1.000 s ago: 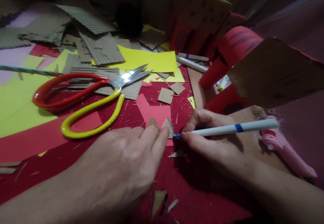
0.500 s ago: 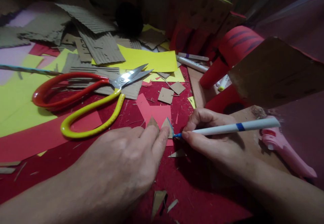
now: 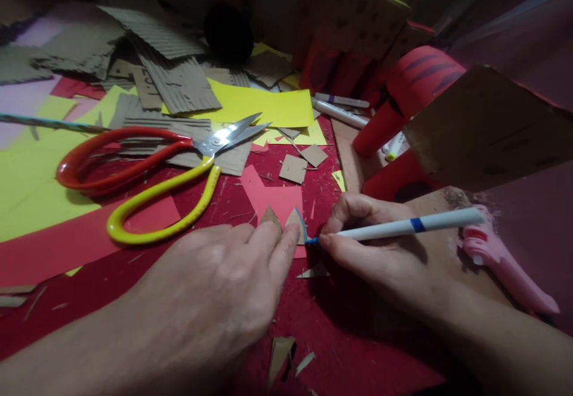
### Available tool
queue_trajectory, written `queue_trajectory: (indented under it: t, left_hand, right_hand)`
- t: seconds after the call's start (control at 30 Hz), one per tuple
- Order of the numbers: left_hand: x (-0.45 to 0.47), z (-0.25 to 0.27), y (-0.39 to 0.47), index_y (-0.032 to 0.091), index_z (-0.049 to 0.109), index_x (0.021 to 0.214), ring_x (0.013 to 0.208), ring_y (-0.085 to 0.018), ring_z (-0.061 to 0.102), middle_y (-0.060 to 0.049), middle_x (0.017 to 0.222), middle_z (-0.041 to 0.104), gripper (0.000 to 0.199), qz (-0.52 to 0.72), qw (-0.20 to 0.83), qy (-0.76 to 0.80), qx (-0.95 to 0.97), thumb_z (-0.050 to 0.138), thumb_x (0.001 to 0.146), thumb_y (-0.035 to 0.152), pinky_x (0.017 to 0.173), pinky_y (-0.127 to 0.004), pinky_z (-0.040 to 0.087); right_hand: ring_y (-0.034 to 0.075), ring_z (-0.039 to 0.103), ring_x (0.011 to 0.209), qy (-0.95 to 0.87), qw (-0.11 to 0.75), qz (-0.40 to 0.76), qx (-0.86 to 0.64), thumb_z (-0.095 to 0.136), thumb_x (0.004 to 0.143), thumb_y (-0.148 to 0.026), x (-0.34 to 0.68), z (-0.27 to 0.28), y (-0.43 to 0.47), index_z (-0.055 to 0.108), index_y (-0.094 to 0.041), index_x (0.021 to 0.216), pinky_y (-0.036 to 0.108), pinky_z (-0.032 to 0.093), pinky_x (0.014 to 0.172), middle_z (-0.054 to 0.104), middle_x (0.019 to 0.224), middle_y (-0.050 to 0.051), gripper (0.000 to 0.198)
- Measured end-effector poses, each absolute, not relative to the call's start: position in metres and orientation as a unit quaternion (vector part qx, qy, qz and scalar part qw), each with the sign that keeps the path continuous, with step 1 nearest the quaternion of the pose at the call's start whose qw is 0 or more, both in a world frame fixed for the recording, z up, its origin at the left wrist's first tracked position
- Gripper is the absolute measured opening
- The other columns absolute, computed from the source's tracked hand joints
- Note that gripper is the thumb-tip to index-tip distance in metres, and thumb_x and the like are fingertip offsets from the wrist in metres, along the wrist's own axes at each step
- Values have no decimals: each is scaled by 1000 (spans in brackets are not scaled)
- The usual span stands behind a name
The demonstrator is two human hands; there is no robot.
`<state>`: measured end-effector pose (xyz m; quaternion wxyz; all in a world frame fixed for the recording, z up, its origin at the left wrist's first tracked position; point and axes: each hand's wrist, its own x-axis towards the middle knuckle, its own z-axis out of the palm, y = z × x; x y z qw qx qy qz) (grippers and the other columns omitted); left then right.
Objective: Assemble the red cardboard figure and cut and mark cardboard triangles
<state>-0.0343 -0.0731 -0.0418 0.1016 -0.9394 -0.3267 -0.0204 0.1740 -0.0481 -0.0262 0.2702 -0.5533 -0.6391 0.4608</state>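
My right hand (image 3: pixel 380 241) is closed around a white marker pen (image 3: pixel 394 224) with a blue band. Its blue tip touches the right edge of a small pointed cardboard piece (image 3: pixel 294 221), where a blue line runs along the side. My left hand (image 3: pixel 224 282) lies palm down with its fingers stretched out, pressing that piece with the index fingertip. A second brown cardboard point (image 3: pixel 270 217) shows beside it, partly hidden under the fingers. Both pieces lie over a cut piece of red paper (image 3: pixel 284 198); how much paper lies under the hand is hidden.
Scissors (image 3: pixel 215 143) with red and yellow handles lie open at left. Behind them are yellow paper (image 3: pixel 268 107) and corrugated cardboard scraps (image 3: pixel 179 82). A red paper and cardboard construction (image 3: pixel 425 73) stands at right, near a pink plastic tool (image 3: pixel 505 264). Small offcuts litter the red surface.
The marker tip has moved slightly down and left along the edge of the cardboard piece, and its rear end has shifted left. My left hand has hardly moved.
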Motion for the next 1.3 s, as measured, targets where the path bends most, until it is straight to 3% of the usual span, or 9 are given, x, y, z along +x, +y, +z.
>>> queue_trajectory:
  t: [0.1,0.33,0.6,0.73,1.07,1.3]
  left_hand:
    - [-34,-42,-73,-1,51,138,71,-26,66,-16,93,69,53,-30,97,-326,-940,50,87,11,59,-37,53]
    - [-35,-43,-73,-4,47,140,72,-30,65,-20,98,68,63,-31,86,-316,-944,53,88,29,59,-41,53]
    - [-36,-44,-73,-1,49,141,72,-29,65,-18,96,69,60,-36,79,-324,-942,52,87,25,60,-40,52]
    - [-36,-44,-74,0,48,141,72,-28,65,-18,98,70,59,-27,89,-328,-940,51,87,23,61,-39,52]
    - [-35,-42,-74,3,51,139,72,-26,65,-15,95,71,53,-27,92,-331,-939,48,88,16,61,-37,52]
    - [-35,-42,-73,-2,49,140,73,-29,65,-21,102,69,60,-31,79,-323,-943,49,88,29,60,-40,52]
  right_hand:
    - [9,52,45,-611,288,484,-556,64,74,-10,173,-26,-48,56,-20,64,17,34,39,60,52,-4,16]
    - [12,58,54,-624,310,430,-575,66,79,-15,170,-29,-49,56,-21,67,21,43,47,63,58,-2,17]
    - [9,51,46,-622,296,454,-565,66,73,-10,172,-28,-49,56,-20,63,18,35,40,58,52,-4,17]
    - [10,55,44,-584,308,495,-565,65,75,-12,171,-27,-49,55,-21,63,18,37,38,60,50,-4,18]
    - [11,58,52,-627,325,415,-573,68,79,-15,169,-31,-48,58,-20,68,19,43,46,63,58,-3,15]
    - [12,57,53,-639,302,417,-571,66,77,-13,172,-31,-48,58,-20,68,21,41,46,62,58,-2,15]
